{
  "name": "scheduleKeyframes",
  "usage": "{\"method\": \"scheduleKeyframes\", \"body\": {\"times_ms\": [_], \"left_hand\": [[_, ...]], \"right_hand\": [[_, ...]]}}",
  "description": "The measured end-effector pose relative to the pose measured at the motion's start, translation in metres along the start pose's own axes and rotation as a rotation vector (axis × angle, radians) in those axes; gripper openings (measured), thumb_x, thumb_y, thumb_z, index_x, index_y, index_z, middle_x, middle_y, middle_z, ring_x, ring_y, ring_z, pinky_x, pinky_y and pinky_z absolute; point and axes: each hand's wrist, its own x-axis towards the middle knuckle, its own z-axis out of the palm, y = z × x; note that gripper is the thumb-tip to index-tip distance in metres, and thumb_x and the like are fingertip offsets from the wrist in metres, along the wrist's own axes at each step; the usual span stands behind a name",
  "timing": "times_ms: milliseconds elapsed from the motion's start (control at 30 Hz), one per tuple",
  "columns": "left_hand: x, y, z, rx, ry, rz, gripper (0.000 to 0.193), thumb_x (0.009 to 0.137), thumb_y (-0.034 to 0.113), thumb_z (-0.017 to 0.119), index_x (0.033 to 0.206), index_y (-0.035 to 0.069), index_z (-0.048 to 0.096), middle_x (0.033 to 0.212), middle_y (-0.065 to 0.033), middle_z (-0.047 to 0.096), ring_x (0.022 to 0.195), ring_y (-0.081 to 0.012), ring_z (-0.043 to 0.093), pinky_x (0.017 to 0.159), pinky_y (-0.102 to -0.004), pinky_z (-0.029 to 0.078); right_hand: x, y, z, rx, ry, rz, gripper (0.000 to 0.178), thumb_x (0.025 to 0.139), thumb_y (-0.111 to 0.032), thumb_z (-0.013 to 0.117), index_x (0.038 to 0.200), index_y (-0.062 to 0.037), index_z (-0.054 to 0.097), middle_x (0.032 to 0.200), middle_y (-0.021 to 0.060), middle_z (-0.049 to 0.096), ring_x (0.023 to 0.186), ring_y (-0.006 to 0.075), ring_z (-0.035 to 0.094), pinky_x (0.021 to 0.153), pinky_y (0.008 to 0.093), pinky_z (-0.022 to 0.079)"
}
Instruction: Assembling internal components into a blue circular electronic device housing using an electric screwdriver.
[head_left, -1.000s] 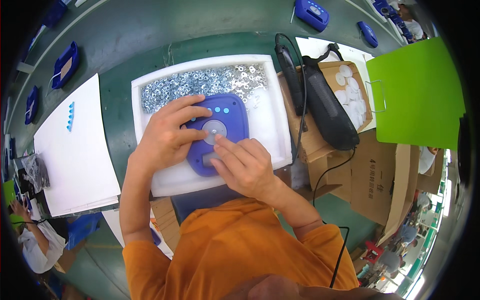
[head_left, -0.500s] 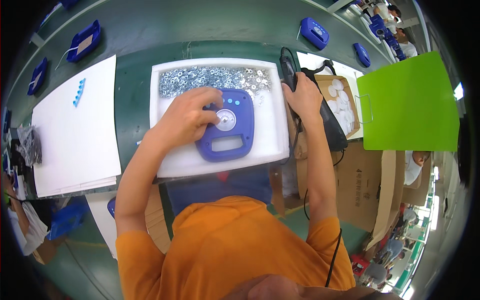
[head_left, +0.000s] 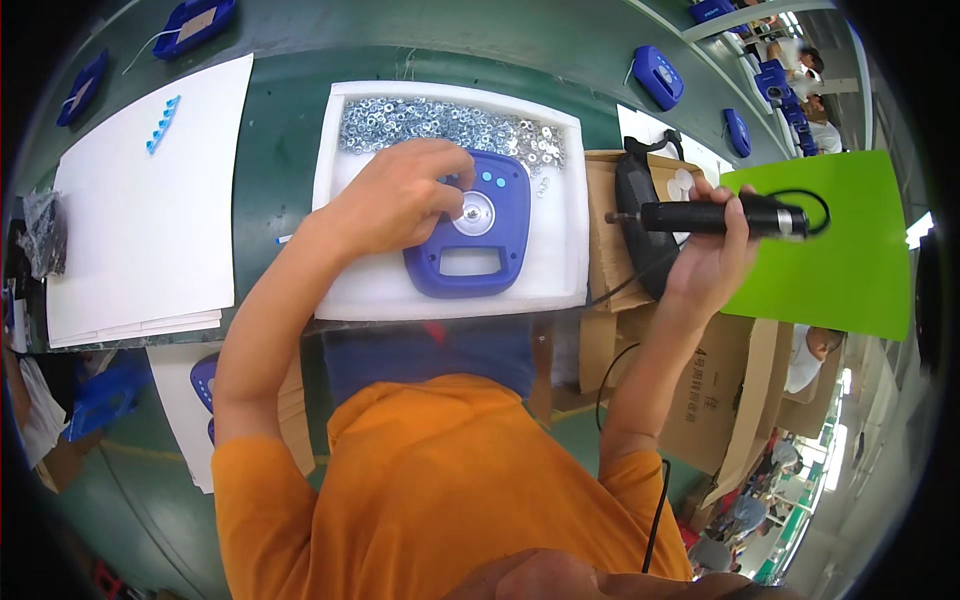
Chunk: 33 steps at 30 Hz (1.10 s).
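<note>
A blue plastic housing (head_left: 512, 225) with a cut-out slot lies in a white foam tray (head_left: 572, 260). A round clear disc (head_left: 480, 222) with a metal piece at its centre sits in the housing. My left hand (head_left: 400, 195) rests over its left side, fingers curled and closed at the disc's edge; anything between the fingertips is hidden. My right hand (head_left: 710, 268) grips a black electric screwdriver (head_left: 685, 217), raised right of the tray. The tool lies nearly level, its tip pointing left toward the housing. Small metal nuts (head_left: 425, 118) are heaped along the tray's far side.
At the right stand a carton with white discs (head_left: 683, 185), a black pouch (head_left: 632, 195) and a bright green board (head_left: 830, 240). White sheets (head_left: 150, 220) with a blue strip (head_left: 163, 125) lie left. More blue housings (head_left: 658, 78) sit along the far bench.
My right hand has lifted the screwdriver from upright beside the tray and swung it level, farther right. My left hand stays at the disc. The whole view has shifted slightly.
</note>
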Motion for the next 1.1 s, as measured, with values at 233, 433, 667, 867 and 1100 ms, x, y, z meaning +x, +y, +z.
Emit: {"method": "scheduleKeyframes", "body": {"times_ms": [233,433,667,867,1100], "left_hand": [[-0.001,-0.007,0.005,-0.026,0.043,-0.005,0.014,0.074,-0.005,0.082,0.084,0.005,0.081,0.116,-0.0091,0.074,0.128,-0.0372,0.075,0.103,-0.0492,0.062],[0.0,-0.008,0.006,-0.052,0.108,0.048,0.012,0.074,-0.003,0.078,0.081,0.007,0.078,0.113,-0.0062,0.073,0.116,-0.033,0.072,0.097,-0.0464,0.06],[-0.003,-0.009,0.005,-0.076,0.047,-0.013,0.014,0.074,-0.002,0.081,0.083,0.008,0.082,0.119,-0.0078,0.074,0.13,-0.0362,0.072,0.106,-0.0488,0.06],[-0.001,-0.007,0.006,-0.068,0.072,0.006,0.013,0.074,-0.002,0.079,0.082,0.009,0.081,0.116,-0.0063,0.074,0.121,-0.0341,0.072,0.1,-0.0476,0.06],[-0.001,-0.007,0.007,-0.045,0.098,0.019,0.011,0.074,0.0,0.079,0.081,0.009,0.08,0.112,-0.0041,0.072,0.114,-0.0326,0.071,0.097,-0.0467,0.059]], "right_hand": [[-0.041,0.015,0.051,0.456,-0.256,-0.036,0.024,0.112,-0.007,0.074,0.132,-0.0032,0.061,0.094,0.0076,0.066,0.073,0.0175,0.064,0.063,0.0334,0.055],[-0.058,0.017,0.105,0.387,-0.369,-0.008,0.028,0.108,-0.007,0.082,0.126,-0.0002,0.063,0.085,0.0083,0.066,0.066,0.0181,0.063,0.062,0.0343,0.055],[-0.069,0.028,0.131,0.35,-0.423,-0.08,0.031,0.101,-0.006,0.091,0.118,0.0009,0.066,0.09,0.01,0.07,0.066,0.0178,0.069,0.06,0.0318,0.058],[-0.078,0.039,0.132,0.29,-0.443,-0.046,0.035,0.095,-0.003,0.096,0.117,-0.0004,0.068,0.096,0.0097,0.072,0.068,0.0165,0.072,0.06,0.0295,0.061],[-0.064,0.045,0.118,0.219,-0.724,-0.029,0.04,0.091,-0.011,0.102,0.115,-0.0025,0.072,0.1,0.0069,0.075,0.083,0.0144,0.073,0.074,0.0293,0.06]]}}
